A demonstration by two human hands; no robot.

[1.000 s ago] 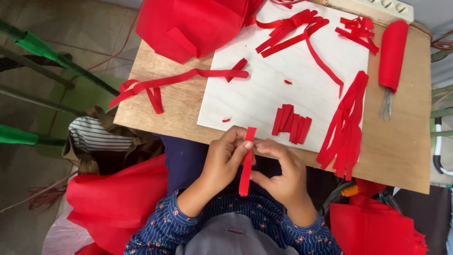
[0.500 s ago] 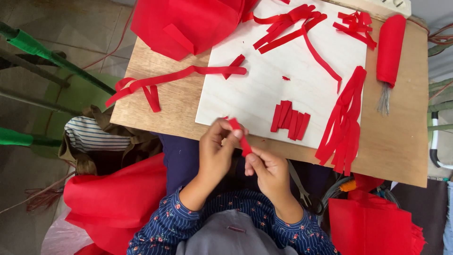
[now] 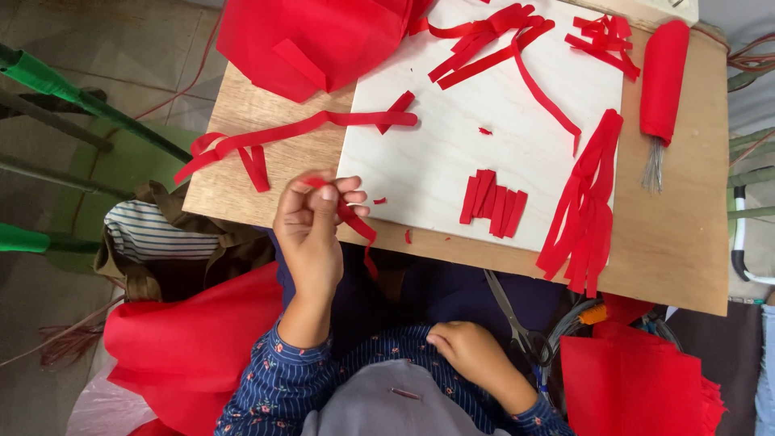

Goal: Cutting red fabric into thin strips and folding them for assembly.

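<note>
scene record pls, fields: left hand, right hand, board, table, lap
left hand: left hand raised at table edge, fingers pinching a red strip that hangs down
right hand: right hand low against the lap, holding nothing visible
board: white board with a row of short red pieces and long red strips
table: wooden table; red roll with wire ends
lap: scissors beside right hand

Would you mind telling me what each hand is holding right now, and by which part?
The left hand pinches a red strip by its upper end; the rest dangles. The right hand rests in the lap, holding nothing.
</note>
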